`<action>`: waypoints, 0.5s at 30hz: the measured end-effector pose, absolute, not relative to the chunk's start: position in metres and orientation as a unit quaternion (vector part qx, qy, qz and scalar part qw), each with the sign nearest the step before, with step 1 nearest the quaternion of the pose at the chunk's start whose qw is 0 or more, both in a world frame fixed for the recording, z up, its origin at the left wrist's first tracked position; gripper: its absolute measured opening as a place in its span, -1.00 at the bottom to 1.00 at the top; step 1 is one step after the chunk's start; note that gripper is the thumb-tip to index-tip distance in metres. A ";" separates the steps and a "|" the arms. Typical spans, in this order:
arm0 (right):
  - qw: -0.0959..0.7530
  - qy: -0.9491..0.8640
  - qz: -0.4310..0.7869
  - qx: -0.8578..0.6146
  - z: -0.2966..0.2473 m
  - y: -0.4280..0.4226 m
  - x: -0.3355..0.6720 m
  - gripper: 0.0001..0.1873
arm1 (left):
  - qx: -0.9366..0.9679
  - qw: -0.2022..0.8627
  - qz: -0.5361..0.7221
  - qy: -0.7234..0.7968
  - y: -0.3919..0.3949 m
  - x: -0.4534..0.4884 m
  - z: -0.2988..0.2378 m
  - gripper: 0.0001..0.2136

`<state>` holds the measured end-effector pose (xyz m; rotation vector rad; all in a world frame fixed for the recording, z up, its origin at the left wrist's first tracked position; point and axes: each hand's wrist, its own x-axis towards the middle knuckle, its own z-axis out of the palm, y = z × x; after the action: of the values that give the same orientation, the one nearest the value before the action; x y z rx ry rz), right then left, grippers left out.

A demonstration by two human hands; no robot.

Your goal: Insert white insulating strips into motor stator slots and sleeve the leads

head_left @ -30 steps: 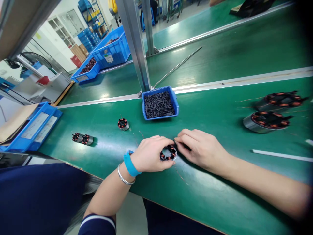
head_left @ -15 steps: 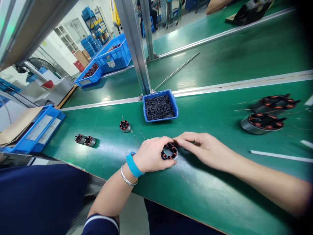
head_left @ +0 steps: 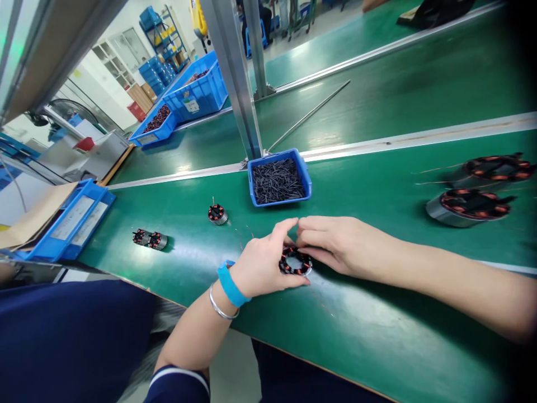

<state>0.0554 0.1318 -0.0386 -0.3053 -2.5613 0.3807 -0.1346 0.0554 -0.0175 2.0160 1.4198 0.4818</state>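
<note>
A ring-shaped motor stator (head_left: 295, 261) with copper windings and a metal rim rests low over the green bench. My left hand (head_left: 262, 263), with a blue band and a silver bangle at the wrist, is closed around its left side, thumb at the near edge. The left index finger lifts toward the other hand. At the stator's far right edge, my right hand (head_left: 335, 240) has its fingertips pinched together; anything between them is too small or hidden to name. Just beyond my hands stands a blue bin (head_left: 279, 178) of short black tubes.
A single stator (head_left: 217, 214) and a pair of stators (head_left: 150, 239) stand to the left. More stators (head_left: 467, 208) with loose wires are at the right. A metal post (head_left: 235, 84) rises behind the bin. Blue trays (head_left: 79, 224) with papers sit at the left edge.
My right hand has moved in over the stator's far edge, and its fingers have drawn close to my left index finger, which has risen. The view has shifted slightly.
</note>
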 end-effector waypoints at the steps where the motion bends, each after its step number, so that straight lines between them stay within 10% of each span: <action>1: 0.254 -0.955 0.112 -0.103 -0.038 0.133 0.055 -0.67 | 0.762 0.309 0.182 0.539 0.055 -0.135 -0.018 -0.04; 15: 0.256 -0.965 0.057 -0.029 -0.038 0.132 0.059 -0.58 | 0.758 0.314 0.188 0.541 0.054 -0.136 -0.021 0.13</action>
<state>0.0587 0.1320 -0.0377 -0.0786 -2.6178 0.1555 -0.1362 0.0539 -0.0209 1.9972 1.4260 0.4948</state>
